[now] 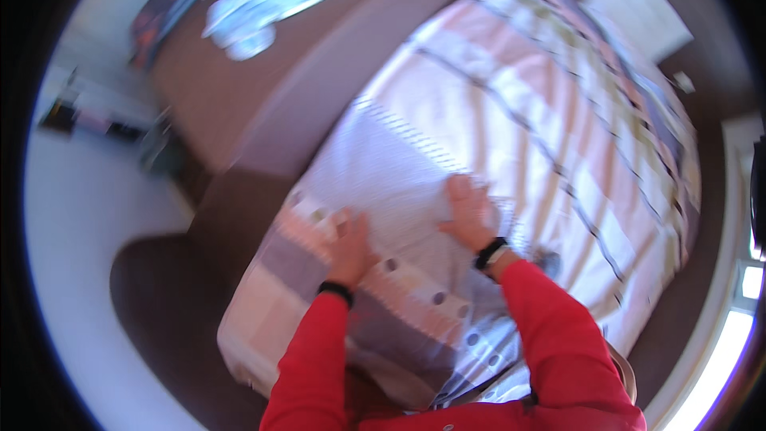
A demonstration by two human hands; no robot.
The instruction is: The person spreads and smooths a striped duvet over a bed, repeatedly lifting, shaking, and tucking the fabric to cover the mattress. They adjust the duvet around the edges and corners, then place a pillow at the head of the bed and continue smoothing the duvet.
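Observation:
A patterned bed cover [413, 149] in pale pink, white, lilac and grey lies over the bed in front of me. My left hand [353, 245] rests palm down near its left side, by a row of dots, with its fingers apart. Farther to the right, my right hand [470, 212] is spread on the pale, finely textured part, beside a dashed strip. Neither hand holds anything. Long folds run through the striped part [538, 126] on the right, while the pale part between my hands looks flatter. Near my body, part of the cover's edge is hidden by my sleeves.
A brown upholstered surface [233, 114] runs along the bed's left, with a light blue cloth [257, 15] on it. Dark brown floor [161, 293] shows at lower left. Small blurred objects stand by the left wall [90, 191]. A bright window [718, 347] is at right.

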